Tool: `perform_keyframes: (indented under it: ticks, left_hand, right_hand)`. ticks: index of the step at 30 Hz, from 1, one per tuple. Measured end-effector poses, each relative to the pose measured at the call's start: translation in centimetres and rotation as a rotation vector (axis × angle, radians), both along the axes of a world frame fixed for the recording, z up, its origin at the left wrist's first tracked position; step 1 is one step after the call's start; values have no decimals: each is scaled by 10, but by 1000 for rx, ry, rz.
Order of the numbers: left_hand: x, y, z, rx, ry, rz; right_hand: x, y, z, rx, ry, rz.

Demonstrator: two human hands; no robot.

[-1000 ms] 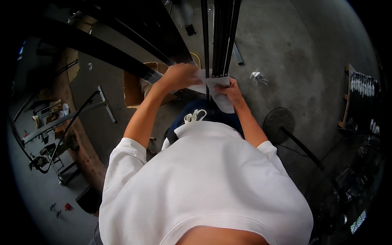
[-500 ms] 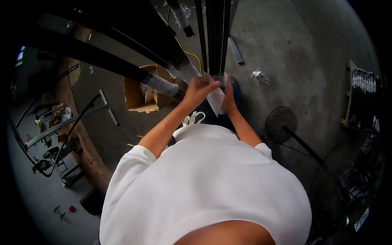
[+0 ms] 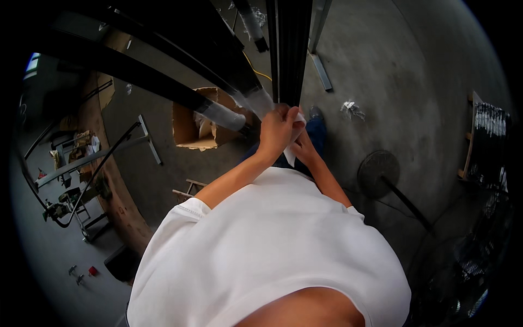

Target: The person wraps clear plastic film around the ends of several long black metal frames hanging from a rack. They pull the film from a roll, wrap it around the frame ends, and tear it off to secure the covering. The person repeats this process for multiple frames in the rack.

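Observation:
Long black bars (image 3: 291,60) come down in front of me, and their near end is at my hands. A thin white wrapping sheet (image 3: 290,156) lies around that end, with a loose pointed corner hanging toward my waist. My left hand (image 3: 277,132) is closed on the sheet from the left, thumb up. On the other side my right hand (image 3: 305,148) grips the sheet lower down, its fingers partly hidden. Just left of my left hand, another dark bar ends in a translucent white wrap (image 3: 259,102). Farther left, one more black bar has a similar wrapped end (image 3: 223,116).
An open cardboard box (image 3: 188,128) stands on the floor below the bars at the left. To the right, a round dark base with a pole (image 3: 378,173) rests on the floor. Crumpled clear film (image 3: 352,110) lies beyond my foot. Metal frames (image 3: 101,161) stand far left.
Both hands have moved slightly down and toward me. My left hand has turned over the sheet, now gathered more tightly around the bar end; less of its loose corner shows.

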State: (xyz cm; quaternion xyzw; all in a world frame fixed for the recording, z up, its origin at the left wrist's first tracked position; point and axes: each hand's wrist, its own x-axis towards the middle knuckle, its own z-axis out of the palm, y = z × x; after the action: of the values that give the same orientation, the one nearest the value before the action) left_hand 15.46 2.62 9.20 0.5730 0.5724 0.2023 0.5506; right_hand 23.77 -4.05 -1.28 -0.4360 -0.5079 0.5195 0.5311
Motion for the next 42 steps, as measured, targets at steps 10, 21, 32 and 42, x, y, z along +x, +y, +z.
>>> perform_keyframes:
  ticks: [10, 21, 32, 42]
  left_hand:
    - [-9, 2, -13, 63, -222, -172]
    - [-24, 64, -22, -280, -354, -152]
    - [-20, 74, -41, -30, -80, -180]
    - [-17, 57, -35, -82, -291, -143]
  right_hand:
    - [-15, -4, -1, -308, 413, -385]
    - [-15, 15, 0, -352, 579, -394]
    - [-14, 20, 15, -327, 252, -471]
    - [-10, 24, 41, -236, 3, -661]
